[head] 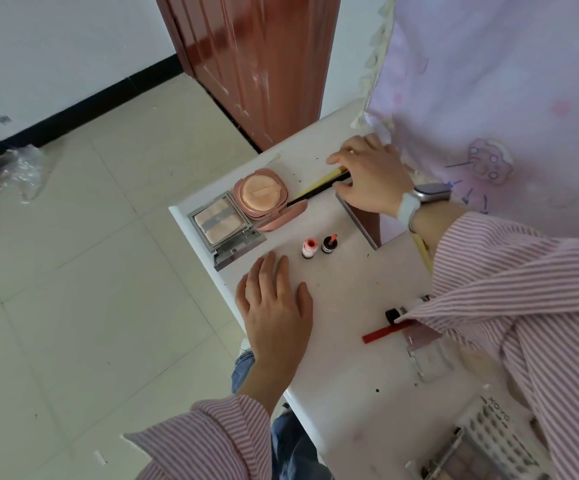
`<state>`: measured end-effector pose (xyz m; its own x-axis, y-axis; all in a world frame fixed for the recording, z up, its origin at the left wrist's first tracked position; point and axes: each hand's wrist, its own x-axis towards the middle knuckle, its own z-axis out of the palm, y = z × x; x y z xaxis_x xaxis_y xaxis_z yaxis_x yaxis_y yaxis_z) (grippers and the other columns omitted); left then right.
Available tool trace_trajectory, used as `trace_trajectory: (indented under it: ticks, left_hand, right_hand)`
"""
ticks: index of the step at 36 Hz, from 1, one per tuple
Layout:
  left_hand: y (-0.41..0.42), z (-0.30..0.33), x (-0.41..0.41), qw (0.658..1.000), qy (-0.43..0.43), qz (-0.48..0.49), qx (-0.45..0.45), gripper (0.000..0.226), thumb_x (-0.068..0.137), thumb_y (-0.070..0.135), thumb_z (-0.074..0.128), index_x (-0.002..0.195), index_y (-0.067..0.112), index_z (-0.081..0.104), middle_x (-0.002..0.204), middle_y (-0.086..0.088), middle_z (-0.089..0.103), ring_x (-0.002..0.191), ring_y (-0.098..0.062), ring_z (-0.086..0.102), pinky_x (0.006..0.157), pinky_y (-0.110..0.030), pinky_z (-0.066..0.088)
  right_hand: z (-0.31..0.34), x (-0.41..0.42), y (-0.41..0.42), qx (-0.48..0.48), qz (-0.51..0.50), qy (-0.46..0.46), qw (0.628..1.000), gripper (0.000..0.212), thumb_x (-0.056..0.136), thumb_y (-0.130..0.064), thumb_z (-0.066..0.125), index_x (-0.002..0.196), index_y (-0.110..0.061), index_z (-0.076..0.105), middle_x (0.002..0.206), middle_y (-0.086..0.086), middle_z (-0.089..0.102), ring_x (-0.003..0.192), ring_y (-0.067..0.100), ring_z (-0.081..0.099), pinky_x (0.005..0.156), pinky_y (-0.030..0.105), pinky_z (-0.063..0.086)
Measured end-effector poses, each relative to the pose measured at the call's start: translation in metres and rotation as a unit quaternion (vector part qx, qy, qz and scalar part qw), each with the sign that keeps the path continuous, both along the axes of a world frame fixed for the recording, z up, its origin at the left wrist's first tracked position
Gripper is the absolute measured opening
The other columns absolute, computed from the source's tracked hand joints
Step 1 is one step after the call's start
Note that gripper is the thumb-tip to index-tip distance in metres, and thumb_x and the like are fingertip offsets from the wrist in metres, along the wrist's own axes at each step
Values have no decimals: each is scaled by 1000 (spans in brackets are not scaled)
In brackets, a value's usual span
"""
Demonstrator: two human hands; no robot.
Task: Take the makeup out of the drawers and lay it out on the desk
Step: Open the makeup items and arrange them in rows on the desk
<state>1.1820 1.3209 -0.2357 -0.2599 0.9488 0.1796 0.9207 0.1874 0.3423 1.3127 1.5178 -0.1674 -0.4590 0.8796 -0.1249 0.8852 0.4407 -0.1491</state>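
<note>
On the white desk [343,358] my right hand [371,178] rests on a yellow-handled makeup brush [315,189] near the desk's far edge, fingers curled over it. Flat on the desk near the left edge lies my left hand [276,306], holding nothing. An open pink cushion compact [262,199] and an open silver powder compact [224,228] sit at the far left corner. Two small bottles [319,247] stand side by side in the middle. A red pencil [383,333], a black-capped tube [398,311], a clear case [430,363] and an eyeshadow palette [478,448] lie nearer me.
A small mirror [360,220] leans under my right wrist. A pink patterned curtain [506,98] hangs behind the desk, and a brown door [256,64] stands beyond it. Tiled floor [90,254] lies left of the desk, with crumpled plastic [14,171] by the wall.
</note>
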Motion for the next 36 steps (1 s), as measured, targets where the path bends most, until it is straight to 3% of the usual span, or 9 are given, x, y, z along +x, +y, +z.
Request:
trace_trajectory:
  ticks: [7,15,19,22,26,30,34,36]
  left_hand:
    - [0,0,0,1000,17,2,-10,43,87,30,43,119,5,57,127,-12,56,119,-29,47,102,-45,34]
    - [0,0,0,1000,18,2,-10,43,87,31,43,119,6,57,127,-12,57,118,-30,49,101,-46,36]
    - [-1,0,0,1000,15,3,-10,43,87,30,44,119,6,57,127,-11,56,120,-28,45,102,-46,35]
    - [0,1,0,1000,13,3,-16,43,87,31,42,119,6,58,127,-11,56,119,-28,47,102,-47,36]
    - [0,1,0,1000,10,2,-19,42,87,30,43,118,7,58,127,-11,57,118,-29,49,102,-46,35]
    - [0,1,0,1000,7,2,-20,42,86,30,43,117,7,59,126,-11,57,118,-29,48,102,-46,34]
    - [0,1,0,1000,-1,-2,-10,41,85,29,44,116,7,59,126,-11,56,119,-28,46,102,-44,31]
    - [0,1,0,1000,-4,-2,-3,41,85,28,44,116,7,59,126,-11,57,119,-29,46,103,-43,28]
  right_hand:
    - [-6,-22,13,-54,68,-51,995,34,84,-18,53,118,-20,52,124,2,45,118,22,33,92,38,30]
    - [-10,-28,15,30,183,-129,974,24,83,-2,42,106,-5,47,108,8,49,103,25,40,64,34,37]
    - [-13,-26,15,47,205,-136,968,29,84,1,38,110,-6,47,105,7,53,103,23,40,64,36,42]
    - [-14,-22,15,62,221,-113,967,26,84,5,39,105,-2,52,100,11,53,100,27,41,58,35,36]
    - [-10,-14,15,101,243,-88,961,20,73,14,49,88,2,57,85,16,53,86,33,47,50,34,37]
    - [3,-6,11,138,237,-67,959,35,49,24,56,73,-1,53,71,17,49,66,32,49,40,31,36]
    - [26,5,2,180,194,-25,964,27,65,18,53,84,0,53,84,21,52,74,36,51,46,36,42]
    - [38,9,-5,205,151,18,967,16,79,5,39,91,-2,49,94,21,52,86,37,49,49,38,45]
